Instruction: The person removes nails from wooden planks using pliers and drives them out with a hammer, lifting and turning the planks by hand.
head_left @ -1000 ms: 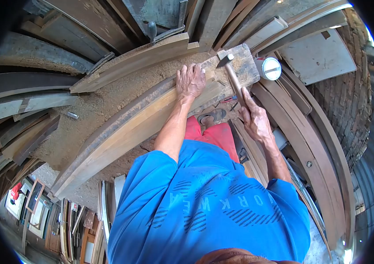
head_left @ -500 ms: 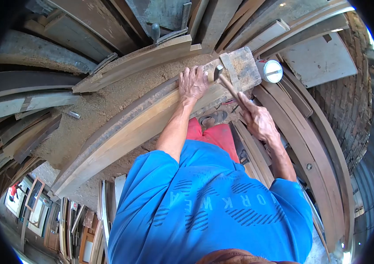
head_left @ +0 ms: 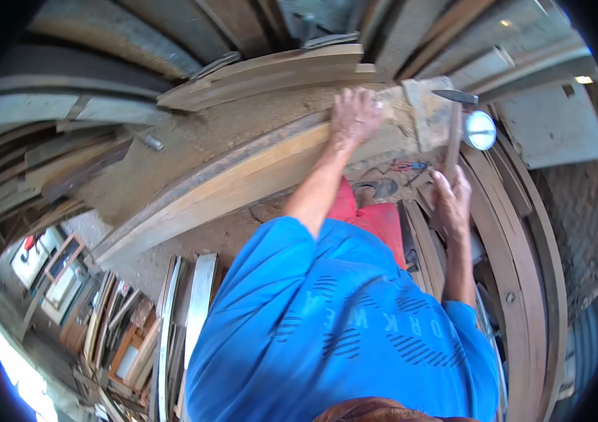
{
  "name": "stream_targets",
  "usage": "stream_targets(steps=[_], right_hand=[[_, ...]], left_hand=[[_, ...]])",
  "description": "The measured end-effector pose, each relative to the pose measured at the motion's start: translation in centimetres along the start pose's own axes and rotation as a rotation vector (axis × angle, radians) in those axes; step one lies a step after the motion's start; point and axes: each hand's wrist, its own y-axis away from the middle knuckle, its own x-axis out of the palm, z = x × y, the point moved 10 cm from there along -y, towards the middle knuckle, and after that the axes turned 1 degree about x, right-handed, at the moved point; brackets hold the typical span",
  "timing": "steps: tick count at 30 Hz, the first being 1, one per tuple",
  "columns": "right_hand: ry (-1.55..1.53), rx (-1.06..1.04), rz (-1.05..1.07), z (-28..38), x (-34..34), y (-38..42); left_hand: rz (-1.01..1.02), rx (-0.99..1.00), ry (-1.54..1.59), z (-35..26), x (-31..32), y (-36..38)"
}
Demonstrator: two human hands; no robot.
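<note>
My left hand (head_left: 355,119) lies over the near right end of a long light-brown wooden plank (head_left: 257,167), its fingers bent over the far edge. My right hand (head_left: 452,197) is closed round the wooden handle of a hammer (head_left: 454,133). The dark metal hammer head is raised at the far end of the handle and looks apart from the plank. A worn wooden block (head_left: 434,105) with a strip across it lies at the bench end, between my left hand and the hammer. The hands are slightly blurred.
Sawdust covers the workbench (head_left: 137,169). A round tin (head_left: 481,131) stands just right of the hammer. Pliers with red handles (head_left: 408,167) lie below the block. Curved boards (head_left: 506,267) are stacked on the right, and more timber (head_left: 264,74) leans at the back.
The hammer has swung up and to the right, away from the plank, its head now near the tin. My left hand stays on the plank. The whole view has shifted.
</note>
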Motion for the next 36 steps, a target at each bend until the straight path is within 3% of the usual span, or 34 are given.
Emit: stream_targets(steps=[3, 5, 7, 9, 11, 13, 14, 15, 16, 18, 19, 21, 23, 24, 25, 27, 28, 33, 36], right_hand=[[-0.269, 0.036, -0.051, -4.5, -0.1, 1.1], [-0.283, 0.0, -0.034, -6.2, -0.4, 2.3], [-0.402, -0.008, -0.154, -7.7, -0.5, 4.1], [-0.382, -0.016, -0.142, -9.3, 0.2, 5.7], [-0.399, -0.007, -0.088, -11.5, 1.6, 6.9], [-0.323, -0.028, -0.099, -13.0, 2.1, 7.9], [-0.332, -0.027, -0.089, -14.3, 2.6, 8.2], [-0.34, -0.026, -0.074, -15.3, 3.0, 8.4], [-0.39, 0.031, -0.071, -16.6, 3.0, 8.3], [-0.49, 0.15, -0.065, -19.3, 3.0, 8.4], [-0.493, 0.174, -0.085, -21.0, 2.9, 8.0], [-0.486, 0.254, -0.181, -27.6, 2.1, 6.8], [-0.369, 0.316, -0.255, -35.6, 1.1, 5.6], [-0.313, 0.343, -0.277, -39.2, 0.8, 5.1], [-0.168, 0.379, -0.304, -41.8, -0.1, 4.8], [0.112, 0.441, -0.33, -47.6, -1.8, 3.8], [0.087, 0.477, -0.28, -52.8, -1.1, 2.6], [0.227, 0.679, -0.1, -55.9, -5.2, -0.2], [0.222, 0.785, -0.174, -65.6, -4.4, -3.4]], left_hand=[[-0.162, 0.051, 0.156, 0.3, -1.0, 0.7], [-0.165, 0.044, 0.482, -1.4, -4.7, 2.0], [0.13, -0.154, 0.734, -4.0, -3.6, 5.9], [0.252, -0.276, 1.077, -8.2, -1.7, 9.8], [0.378, -0.231, 1.039, -11.8, 0.3, 12.4], [0.433, -0.451, 1.239, -13.5, 4.8, 16.5], [0.482, -0.469, 1.263, -13.4, 8.4, 19.0], [0.683, -0.657, 1.326, -13.7, 10.6, 21.6], [0.714, -0.614, 1.208, -13.6, 11.4, 22.2], [0.536, -0.187, 0.857, -14.1, 9.3, 20.1], [0.33, 0.187, 0.619, -16.7, 4.4, 17.4], [0.317, 0.341, 0.183, -18.1, -0.7, 12.4], [0.126, 0.371, -0.007, -15.1, -1.6, 9.7], [0.081, 0.281, -0.109, -11.9, -0.9, 8.4], [0.091, 0.309, -0.293, -9.9, 0.2, 7.6], [0.132, 0.446, -0.325, -7.8, 2.1, 7.5], [0.127, 0.47, -0.344, -7.8, 2.3, 7.9], [0.066, 0.523, -0.383, -7.3, 3.6, 8.3], [0.06, 0.526, -0.355, -7.4, 3.6, 8.3]])
